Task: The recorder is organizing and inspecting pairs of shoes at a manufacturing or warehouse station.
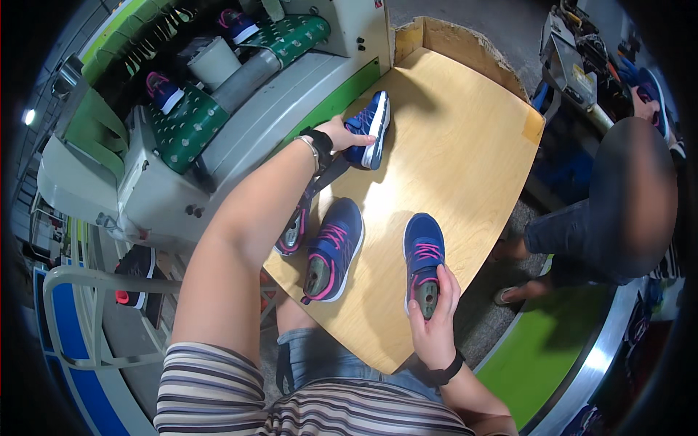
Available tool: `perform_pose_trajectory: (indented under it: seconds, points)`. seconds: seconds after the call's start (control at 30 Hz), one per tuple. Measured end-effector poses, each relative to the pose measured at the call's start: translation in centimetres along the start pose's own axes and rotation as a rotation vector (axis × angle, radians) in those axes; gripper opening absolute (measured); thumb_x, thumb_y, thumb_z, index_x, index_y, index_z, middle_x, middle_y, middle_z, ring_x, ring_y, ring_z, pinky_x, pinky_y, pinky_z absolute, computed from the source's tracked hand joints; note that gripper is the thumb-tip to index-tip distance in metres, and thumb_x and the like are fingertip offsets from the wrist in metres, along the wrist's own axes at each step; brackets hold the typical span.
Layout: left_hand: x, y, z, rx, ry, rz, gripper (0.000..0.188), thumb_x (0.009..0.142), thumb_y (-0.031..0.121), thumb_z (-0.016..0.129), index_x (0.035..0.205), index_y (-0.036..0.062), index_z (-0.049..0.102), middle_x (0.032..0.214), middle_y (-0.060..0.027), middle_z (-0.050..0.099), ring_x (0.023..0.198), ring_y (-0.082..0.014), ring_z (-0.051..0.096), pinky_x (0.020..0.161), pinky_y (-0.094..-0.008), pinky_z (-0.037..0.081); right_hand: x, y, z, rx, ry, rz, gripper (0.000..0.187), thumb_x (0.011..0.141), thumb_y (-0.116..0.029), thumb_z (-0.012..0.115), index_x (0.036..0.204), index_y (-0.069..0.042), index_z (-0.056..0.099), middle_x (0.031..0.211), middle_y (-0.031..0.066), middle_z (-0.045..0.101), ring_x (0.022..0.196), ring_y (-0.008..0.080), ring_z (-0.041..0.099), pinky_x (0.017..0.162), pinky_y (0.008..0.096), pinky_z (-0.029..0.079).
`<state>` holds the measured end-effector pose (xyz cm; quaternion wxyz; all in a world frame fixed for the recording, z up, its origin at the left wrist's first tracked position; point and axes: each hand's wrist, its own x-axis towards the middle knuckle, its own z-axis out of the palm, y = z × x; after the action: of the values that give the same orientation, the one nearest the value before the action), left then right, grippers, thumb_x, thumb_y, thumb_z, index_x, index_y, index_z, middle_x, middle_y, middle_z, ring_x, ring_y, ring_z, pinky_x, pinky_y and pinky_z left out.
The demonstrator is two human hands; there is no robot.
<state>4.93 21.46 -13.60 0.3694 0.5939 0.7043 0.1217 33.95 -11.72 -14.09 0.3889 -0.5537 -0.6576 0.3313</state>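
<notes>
My left hand (339,136), stretched to the far side of the table, grips a blue sneaker (373,123) that lies on its side with its white sole facing right. Closer to me, my right hand (438,320) is closed around the heel of a second blue sneaker (424,236) with pink laces. A grey-green last (427,294) fills that sneaker's opening. Between my arms stands a similar sneaker (340,231), also with a last inside, untouched by either hand. One more sneaker (292,234) is partly hidden behind my left forearm.
The wooden table (465,145) has a torn cardboard edging (465,40) at its far end. On the left, a machine (291,87) carries sneakers on a green dotted belt (190,127). At right, another person (618,203) holds a shoe beside a green conveyor (552,349).
</notes>
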Motion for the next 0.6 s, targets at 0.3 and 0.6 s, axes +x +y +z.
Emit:
perform_pose_trajectory:
  seconds: [0.3,0.6]
  points:
    - [-3.7,5.2,9.3,-0.075,0.366,0.405,0.096,0.072,0.023,0.082,0.152,0.0135,0.028,0.142,-0.0248,0.040,0.131,-0.0421,0.046,0.111,-0.0415,0.039,-0.6,0.1,0.7,0.023,0.056,-0.003,0.071,0.086,-0.002,0.063,0.149,-0.002,0.029,0.147,0.0263,0.029,0.135,0.0440,0.034,0.113,0.0476,0.030]
    - [-19.2,8.6,4.4,-0.656,0.027,0.351,0.075,0.083,-0.002,0.072,0.147,0.0084,0.036,0.126,-0.0143,0.058,0.110,-0.0200,0.060,0.094,-0.0314,0.050,-0.5,0.9,-0.1,0.221,0.121,0.127,0.078,0.089,-0.003,0.062,0.153,0.002,0.019,0.151,0.0270,0.030,0.138,0.0376,0.037,0.115,0.0410,0.029]
